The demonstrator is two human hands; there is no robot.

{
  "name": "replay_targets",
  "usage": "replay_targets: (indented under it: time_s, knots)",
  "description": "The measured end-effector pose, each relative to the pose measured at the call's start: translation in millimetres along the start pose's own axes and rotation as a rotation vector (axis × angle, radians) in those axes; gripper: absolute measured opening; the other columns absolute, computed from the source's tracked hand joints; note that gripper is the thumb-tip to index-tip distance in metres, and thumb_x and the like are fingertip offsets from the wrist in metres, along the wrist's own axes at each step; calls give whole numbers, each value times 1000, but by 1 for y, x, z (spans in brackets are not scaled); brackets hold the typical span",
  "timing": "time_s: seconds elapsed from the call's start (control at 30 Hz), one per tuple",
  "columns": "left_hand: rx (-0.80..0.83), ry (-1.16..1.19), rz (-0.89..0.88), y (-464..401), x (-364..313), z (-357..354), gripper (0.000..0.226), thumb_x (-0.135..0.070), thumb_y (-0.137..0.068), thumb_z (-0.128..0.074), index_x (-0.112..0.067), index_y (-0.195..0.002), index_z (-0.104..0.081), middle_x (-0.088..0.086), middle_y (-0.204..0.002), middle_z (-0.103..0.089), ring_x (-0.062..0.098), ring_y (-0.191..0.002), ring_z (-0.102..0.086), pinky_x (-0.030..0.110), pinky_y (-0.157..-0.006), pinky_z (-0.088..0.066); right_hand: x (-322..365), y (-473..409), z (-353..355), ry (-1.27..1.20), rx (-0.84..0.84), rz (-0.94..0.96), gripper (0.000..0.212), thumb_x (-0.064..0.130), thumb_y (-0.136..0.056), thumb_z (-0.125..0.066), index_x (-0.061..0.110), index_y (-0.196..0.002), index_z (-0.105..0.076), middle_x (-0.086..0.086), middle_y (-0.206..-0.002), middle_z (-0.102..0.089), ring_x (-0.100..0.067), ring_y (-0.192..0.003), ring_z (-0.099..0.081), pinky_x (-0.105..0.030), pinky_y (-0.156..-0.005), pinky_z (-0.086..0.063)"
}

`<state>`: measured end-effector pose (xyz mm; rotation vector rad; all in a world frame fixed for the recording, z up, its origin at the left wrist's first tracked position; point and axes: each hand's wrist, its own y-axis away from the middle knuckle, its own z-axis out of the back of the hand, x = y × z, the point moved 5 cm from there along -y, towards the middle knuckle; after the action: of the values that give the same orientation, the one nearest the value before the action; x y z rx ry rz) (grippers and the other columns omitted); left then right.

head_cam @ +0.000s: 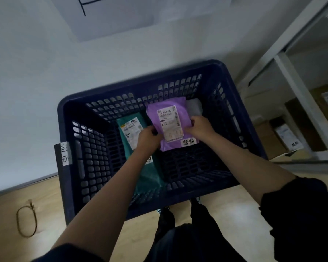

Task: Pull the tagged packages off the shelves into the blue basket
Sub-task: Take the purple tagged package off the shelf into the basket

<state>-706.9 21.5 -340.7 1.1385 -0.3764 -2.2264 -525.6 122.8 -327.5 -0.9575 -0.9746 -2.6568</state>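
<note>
From the head view, I'm leaning over the blue basket (68, 110) on the floor, both arms down inside it. My left hand (147, 138) pinches the purple package (169, 121) by its left edge, my right hand (199, 127) grips the right edge, fingers curled over it. The package sits low toward the far wall of the basket, its handwritten tag (189, 142) facing up. Beside it, partly under my left wrist, lies the green package (134, 129), and a white one (194, 107) peeks out behind the purple. Best move, I reckon: set it down flat, label up, next to the green rather than on its label, then let go with both hands together. The shelves (292, 82) with more parcels wait on my right
</note>
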Motion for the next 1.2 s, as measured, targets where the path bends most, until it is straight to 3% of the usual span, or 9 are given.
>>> replay_targets:
  time_s: [0.1,0.27,0.4,0.5,0.57,0.77,0.87,0.97,1.2]
  knots:
    - [-15,-32,-3,-4,-3,-1,17,-15,-92,-61,-1,-100,-67,5,-90,-65,20,-78,-58,24,-55,-39,0,-2,-3,-14,17,27,24,14,-87,-70,23,-70,-55,3,-72,-58,-10,-63,-56,-22,-50,-36]
    - [-78,14,24,11,-3,14,16,-18,-95,-58,-9,-105,-67,3,-100,-66,22,-90,-62,32,-74,-49,-4,3,5,32,20,35,8,18,-86,-70,13,-86,-64,-3,-82,-64,-22,-77,-63,-25,-54,-40]
    - [-127,20,-2,44,1,35,37,-26,-99,-58,-10,-132,-60,7,-126,-63,13,-97,-62,26,-75,-49,1,25,27,109,-80,103,22,21,-85,-70,8,-102,-65,-7,-98,-67,-24,-89,-64,-34,-74,-53]
    - [-183,-44,-27,74,4,51,43,-29,-100,-58,-10,-139,-57,10,-139,-58,22,-122,-58,29,-86,-44,3,52,47,85,-130,199,32,29,-88,-70,12,-115,-66,0,-109,-67,-18,-98,-64,-34,-83,-54]
    - [-209,-87,-51,95,-3,55,43,-28,-100,-59,-9,-139,-56,12,-140,-57,25,-126,-56,29,-87,-43,2,70,60,60,-156,251,36,33,-89,-69,15,-121,-65,4,-112,-66,-14,-99,-63,-34,-86,-54]
    - [-266,-70,-215,154,-57,34,42,-24,-100,-60,-10,-139,-56,7,-143,-53,24,-128,-53,27,-93,-43,-7,128,102,-17,-241,414,37,29,-92,-68,18,-128,-63,12,-105,-64,-4,-92,-59,-21,-81,-47]
    - [-274,-74,-300,180,-78,20,42,-25,-99,-61,-14,-140,-55,0,-143,-52,19,-127,-50,33,-98,-46,-19,159,116,-37,-279,478,35,26,-93,-69,19,-126,-64,16,-99,-61,-2,-91,-61,-27,-82,-54]
    - [-273,-140,-378,201,-91,15,43,-27,-99,-61,-15,-140,-54,0,-143,-53,14,-125,-50,27,-98,-42,-26,190,130,33,-334,527,35,26,-94,-67,18,-127,-64,9,-105,-64,-6,-95,-60,-30,-84,-54]
    - [-275,-259,-513,238,-122,33,46,-28,-101,-58,-13,-144,-51,3,-148,-48,22,-131,-49,30,-102,-39,-19,254,161,214,-493,510,35,34,-97,-61,23,-131,-59,9,-113,-62,-7,-100,-58,-28,-85,-51]
